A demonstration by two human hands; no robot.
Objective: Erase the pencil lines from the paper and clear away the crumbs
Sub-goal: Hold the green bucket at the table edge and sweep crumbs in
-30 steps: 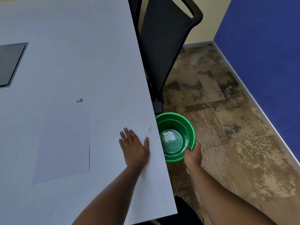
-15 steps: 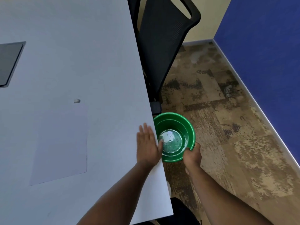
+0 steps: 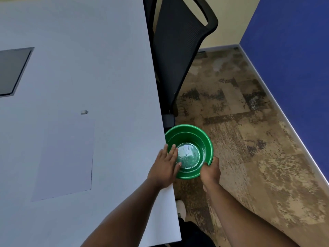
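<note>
The paper lies on the table, with the eraser just beyond its far right corner. At the table's right edge the left hand reaches out over the bucket, which the right hand holds just beside and below that edge. Behind the bucket stands a chair.

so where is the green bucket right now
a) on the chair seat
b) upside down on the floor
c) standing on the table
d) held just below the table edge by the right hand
d: the right hand grips the rim of the green bucket, which is upright beside the table edge.
</note>
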